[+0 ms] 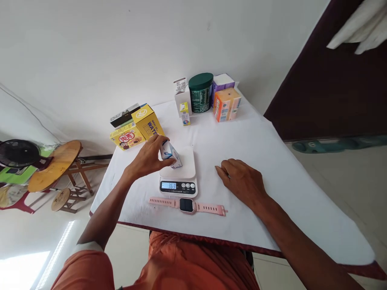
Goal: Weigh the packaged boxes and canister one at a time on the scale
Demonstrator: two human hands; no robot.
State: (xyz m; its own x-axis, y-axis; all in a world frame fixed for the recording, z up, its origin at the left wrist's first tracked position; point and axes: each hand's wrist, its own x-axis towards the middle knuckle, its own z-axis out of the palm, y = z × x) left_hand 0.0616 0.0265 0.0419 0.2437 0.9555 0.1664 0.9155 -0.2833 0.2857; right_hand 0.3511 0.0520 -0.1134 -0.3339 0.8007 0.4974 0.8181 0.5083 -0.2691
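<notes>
My left hand [148, 157] grips a small white and blue box [169, 153] that rests on the white platform of a kitchen scale [181, 171]. The scale's display [168, 185] is lit and shows digits. My right hand [240, 177] lies palm down on the white tablecloth [272, 169] to the right of the scale, fingers curled under loosely, holding nothing. A pink smartwatch [186, 205] lies flat in front of the scale, near the table's front edge.
Yellow boxes [137, 129] and a black box [123, 114] sit at the table's left rear. At the back stand a white carton [182, 94], a small yellow carton [185, 113], a green tub [200, 92], a purple box [222, 85] and an orange pack [226, 104]. A wooden stool [57, 163] stands left.
</notes>
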